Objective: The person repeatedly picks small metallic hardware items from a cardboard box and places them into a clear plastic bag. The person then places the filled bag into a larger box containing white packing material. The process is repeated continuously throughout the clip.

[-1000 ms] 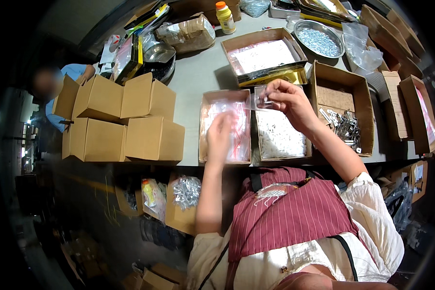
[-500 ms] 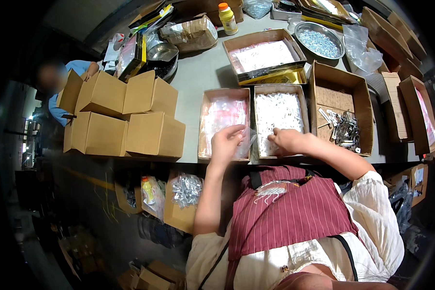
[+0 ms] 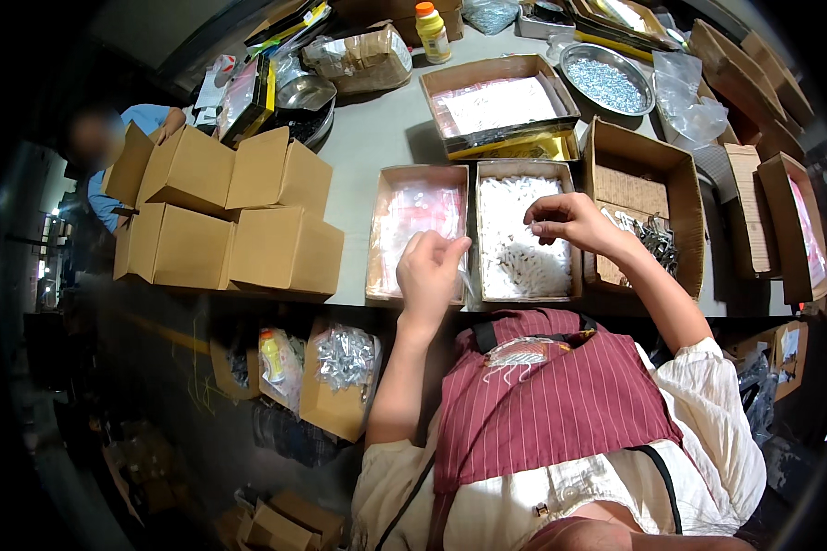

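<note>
My left hand (image 3: 429,275) is pinched above the near end of a carton of clear and pink plastic bags (image 3: 421,220). A thin clear plastic bag (image 3: 469,283) hangs from its fingers, only partly visible. To the right stands a carton filled with small white plastic pieces (image 3: 515,262). Over that carton's right side, my right hand (image 3: 574,223) is raised with its fingers curled together. What lies between its fingertips is too small to make out. Beside it, a larger brown carton (image 3: 640,188) holds loose metal parts (image 3: 660,241), partly behind my right forearm.
Open brown boxes (image 3: 280,253) stand at left, with a co-worker's blue sleeve (image 3: 147,118) behind them. Farther back are a carton with white paper (image 3: 498,106), a metal bowl of small shiny parts (image 3: 606,78) and a yellow bottle (image 3: 433,35). Cartons (image 3: 793,225) line the right edge.
My right hand has lifted off the white pieces and moved up and slightly right. My left hand stays over the bags, its fingers now turned more to the right.
</note>
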A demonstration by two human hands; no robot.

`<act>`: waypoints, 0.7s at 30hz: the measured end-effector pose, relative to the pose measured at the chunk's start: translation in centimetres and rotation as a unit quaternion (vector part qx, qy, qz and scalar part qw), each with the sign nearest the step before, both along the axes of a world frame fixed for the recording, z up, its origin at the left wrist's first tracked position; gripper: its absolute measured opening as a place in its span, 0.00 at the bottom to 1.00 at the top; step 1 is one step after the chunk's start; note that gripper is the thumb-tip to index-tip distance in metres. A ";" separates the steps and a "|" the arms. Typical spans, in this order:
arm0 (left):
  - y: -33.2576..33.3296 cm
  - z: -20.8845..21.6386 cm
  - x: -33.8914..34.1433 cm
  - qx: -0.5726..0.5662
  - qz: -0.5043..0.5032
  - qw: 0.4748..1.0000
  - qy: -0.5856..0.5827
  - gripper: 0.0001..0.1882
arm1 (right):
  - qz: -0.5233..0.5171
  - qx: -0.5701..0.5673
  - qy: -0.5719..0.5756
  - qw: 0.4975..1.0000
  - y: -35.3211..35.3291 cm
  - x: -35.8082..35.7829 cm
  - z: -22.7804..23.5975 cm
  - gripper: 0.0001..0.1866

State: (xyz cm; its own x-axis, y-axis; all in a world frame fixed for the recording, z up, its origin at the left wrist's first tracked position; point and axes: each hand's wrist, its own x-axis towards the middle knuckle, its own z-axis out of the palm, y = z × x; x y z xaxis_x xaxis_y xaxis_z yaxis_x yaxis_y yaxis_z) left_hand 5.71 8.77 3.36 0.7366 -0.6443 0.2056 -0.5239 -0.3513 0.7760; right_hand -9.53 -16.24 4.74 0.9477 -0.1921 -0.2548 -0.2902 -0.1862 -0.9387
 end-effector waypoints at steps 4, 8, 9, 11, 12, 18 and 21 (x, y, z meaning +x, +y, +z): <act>-2.3 1.8 -1.3 -0.054 -0.035 0.995 0.076 0.07 | -0.075 0.034 -0.077 0.994 -0.2 -1.1 0.5 0.10; -5.0 0.5 -2.1 -0.119 -0.112 0.987 -0.001 0.08 | -0.082 0.007 -0.072 0.994 -1.1 -2.0 1.5 0.15; -5.5 0.5 -2.4 -0.097 -0.117 0.988 -0.015 0.09 | -0.096 -0.001 -0.081 0.992 -1.2 -2.2 1.8 0.14; -6.2 1.0 -3.0 -0.052 -0.126 0.990 -0.042 0.09 | -0.121 -0.016 -0.098 0.988 -1.0 -2.7 2.7 0.13; -6.6 1.2 -3.2 -0.052 -0.134 0.987 -0.073 0.11 | -0.119 -0.066 -0.102 0.985 -0.9 -2.9 3.4 0.11; -8.6 0.4 -4.2 -0.097 -0.189 0.970 -0.121 0.15 | 0.006 -0.427 -0.302 0.852 -0.1 -3.1 5.2 0.16; -8.8 0.3 -4.4 -0.084 -0.195 0.972 -0.099 0.17 | 0.043 -0.481 -0.291 0.826 -0.1 -3.3 5.3 0.18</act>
State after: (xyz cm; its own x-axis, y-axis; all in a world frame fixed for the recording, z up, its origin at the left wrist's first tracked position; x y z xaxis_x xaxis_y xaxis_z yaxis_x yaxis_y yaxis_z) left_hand 1.28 -0.01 3.66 0.3783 -0.8116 0.4453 -0.7363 0.0277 0.6761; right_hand -12.85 -16.32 10.00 0.8764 0.0337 0.4805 0.2107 -0.9238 -0.3196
